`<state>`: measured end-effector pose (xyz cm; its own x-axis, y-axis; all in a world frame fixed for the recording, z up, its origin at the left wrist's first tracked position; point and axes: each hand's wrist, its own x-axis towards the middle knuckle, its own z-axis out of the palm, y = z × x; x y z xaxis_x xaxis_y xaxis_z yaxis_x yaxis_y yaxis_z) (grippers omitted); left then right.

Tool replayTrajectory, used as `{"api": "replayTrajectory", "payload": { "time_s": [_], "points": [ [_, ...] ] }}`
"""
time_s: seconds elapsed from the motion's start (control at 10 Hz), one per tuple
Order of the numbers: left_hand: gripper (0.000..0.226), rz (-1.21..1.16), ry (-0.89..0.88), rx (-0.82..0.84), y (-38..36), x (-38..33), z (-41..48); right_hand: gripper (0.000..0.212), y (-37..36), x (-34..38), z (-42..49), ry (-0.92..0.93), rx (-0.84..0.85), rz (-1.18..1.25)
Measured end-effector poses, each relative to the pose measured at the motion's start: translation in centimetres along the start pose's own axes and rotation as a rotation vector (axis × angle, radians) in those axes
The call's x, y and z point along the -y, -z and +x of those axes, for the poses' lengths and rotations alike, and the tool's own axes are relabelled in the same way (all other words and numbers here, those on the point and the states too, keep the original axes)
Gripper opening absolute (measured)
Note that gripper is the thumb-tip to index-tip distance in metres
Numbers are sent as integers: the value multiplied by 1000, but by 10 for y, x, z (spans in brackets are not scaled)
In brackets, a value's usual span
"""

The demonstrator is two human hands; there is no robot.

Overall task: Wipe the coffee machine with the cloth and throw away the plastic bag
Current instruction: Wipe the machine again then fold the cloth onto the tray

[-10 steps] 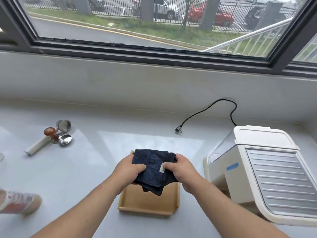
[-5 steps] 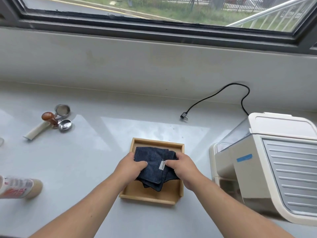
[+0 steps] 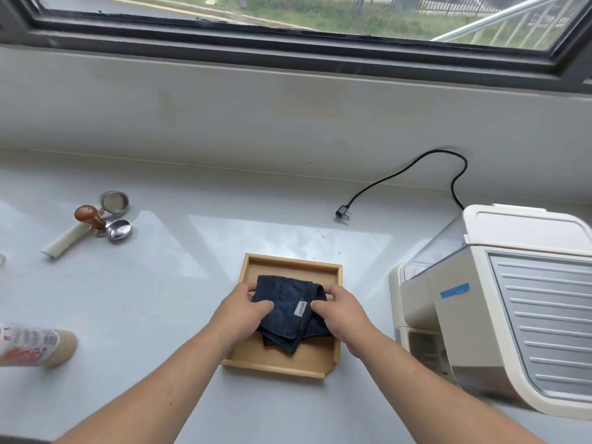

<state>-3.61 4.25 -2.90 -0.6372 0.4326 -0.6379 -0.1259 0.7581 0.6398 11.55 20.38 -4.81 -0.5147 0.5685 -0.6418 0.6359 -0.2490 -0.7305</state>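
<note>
Both my hands, left hand and right hand, pinch the folded dark blue cloth with curled fingers over the shallow wooden tray.

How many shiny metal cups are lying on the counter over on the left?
2: one filter basket behind the wooden-knobbed tamper, another right of it. More could sit outside the frame.

Both bare forearms reach forward and angle in toward each other. The left hand is palm down with its fingers curled and thumb tucked inward. Just beside it, the right hand mirrors that pose, fingers bent, the two thumbs nearly meeting.
</note>
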Motion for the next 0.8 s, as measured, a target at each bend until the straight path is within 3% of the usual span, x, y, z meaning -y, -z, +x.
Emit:
{"api": "replayTrajectory", "payload": {
  "time_s": [0.2, 0.4, 0.8],
  "points": [
    [60, 103, -79, -49, 6, -7, -7, 42, 5, 8, -8, 95, -52, -104],
    [64, 226, -154, -93, 15, -22, -15, 42, 13, 25, -19, 171, -70, -181],
    [72, 219, -302, -194, 40, -58, -37, 53, 21, 72, -41, 320, -103, -235]
  ]
}}
